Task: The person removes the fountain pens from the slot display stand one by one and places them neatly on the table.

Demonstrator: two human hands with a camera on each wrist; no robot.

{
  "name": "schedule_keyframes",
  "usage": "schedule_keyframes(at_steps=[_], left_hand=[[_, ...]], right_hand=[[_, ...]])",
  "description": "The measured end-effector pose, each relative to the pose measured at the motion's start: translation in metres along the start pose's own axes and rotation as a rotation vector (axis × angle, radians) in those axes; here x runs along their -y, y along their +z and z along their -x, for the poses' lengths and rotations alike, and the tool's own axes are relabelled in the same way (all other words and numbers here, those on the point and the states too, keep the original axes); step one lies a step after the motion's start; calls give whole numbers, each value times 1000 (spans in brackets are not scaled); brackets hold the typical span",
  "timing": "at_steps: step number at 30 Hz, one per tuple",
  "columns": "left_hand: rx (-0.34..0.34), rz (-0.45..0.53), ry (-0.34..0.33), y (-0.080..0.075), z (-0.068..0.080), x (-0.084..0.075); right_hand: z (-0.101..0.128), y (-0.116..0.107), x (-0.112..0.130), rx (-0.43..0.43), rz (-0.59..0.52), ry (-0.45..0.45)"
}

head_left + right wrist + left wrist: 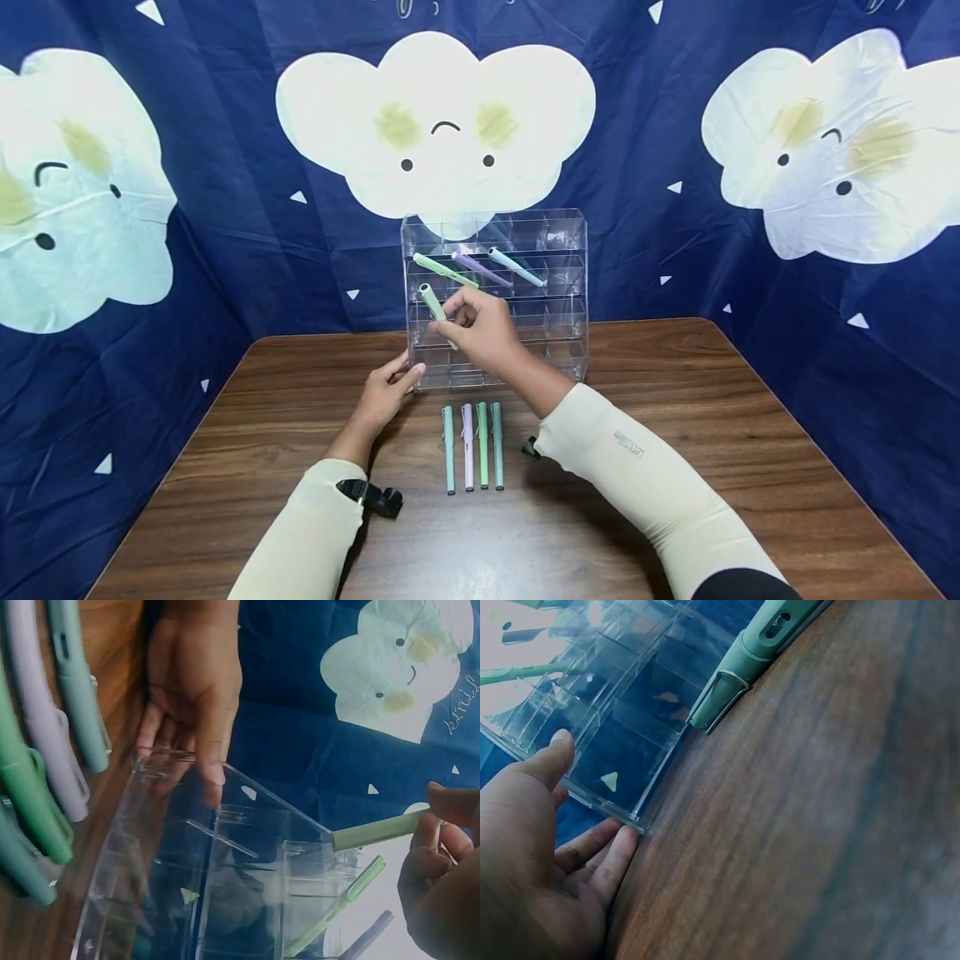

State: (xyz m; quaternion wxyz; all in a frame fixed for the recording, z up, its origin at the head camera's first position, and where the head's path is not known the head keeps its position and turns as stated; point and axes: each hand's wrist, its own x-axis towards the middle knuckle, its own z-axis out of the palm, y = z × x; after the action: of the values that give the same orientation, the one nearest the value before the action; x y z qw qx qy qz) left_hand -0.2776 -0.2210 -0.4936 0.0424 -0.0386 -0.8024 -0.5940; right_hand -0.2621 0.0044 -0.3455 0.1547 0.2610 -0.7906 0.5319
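1. The right hand (480,327) pinches a light green pen (433,303) near its lower end, fingers curled round the barrel, with the pen's cap end pointing up and to the left at the front of the clear acrylic organizer (495,300).
2. The pen's tip sits at one of the middle-row cells on the organizer's left side; the right wrist view shows it (379,830) just above a cell opening, not yet seated.
3. The left hand (386,392) rests against the organizer's lower left corner, fingers fairly straight, thumb on the front edge, bracing it on the wooden table (712,433).
4. Three pens already lie slanted in the upper row: a green pen (444,270), a purple pen (482,268) and a pale blue pen (516,267).
5. Four more pens (472,446) lie side by side on the table just in front of the organizer, between the two forearms.
6. Risks, as I judge them: the pen could catch on a thin divider and miss its cell if it goes in at the wrong slant; a hard push could slide or tip the light organizer should the left hand ease off; the right sleeve could sweep the row of loose pens.
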Motion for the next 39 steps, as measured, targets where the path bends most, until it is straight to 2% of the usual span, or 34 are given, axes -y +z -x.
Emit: schedule_keyframes(at_steps=[7, 14, 21, 28, 32, 39], left_hand=[[-12, 14, 2, 0, 0, 0], [1, -1, 8, 3, 0, -2], [-4, 2, 5, 1, -1, 0], [-5, 18, -11, 0, -1, -1], [-4, 15, -12, -1, -2, 0], [3, 15, -19, -1, 0, 0]], right_hand=[[18, -9, -13, 39, -120, 59], [39, -17, -28, 101, -178, 82], [57, -22, -39, 141, -182, 150], [76, -32, -54, 180, -172, 170], [83, -39, -60, 193, -189, 234], [93, -47, -65, 284, -205, 328]])
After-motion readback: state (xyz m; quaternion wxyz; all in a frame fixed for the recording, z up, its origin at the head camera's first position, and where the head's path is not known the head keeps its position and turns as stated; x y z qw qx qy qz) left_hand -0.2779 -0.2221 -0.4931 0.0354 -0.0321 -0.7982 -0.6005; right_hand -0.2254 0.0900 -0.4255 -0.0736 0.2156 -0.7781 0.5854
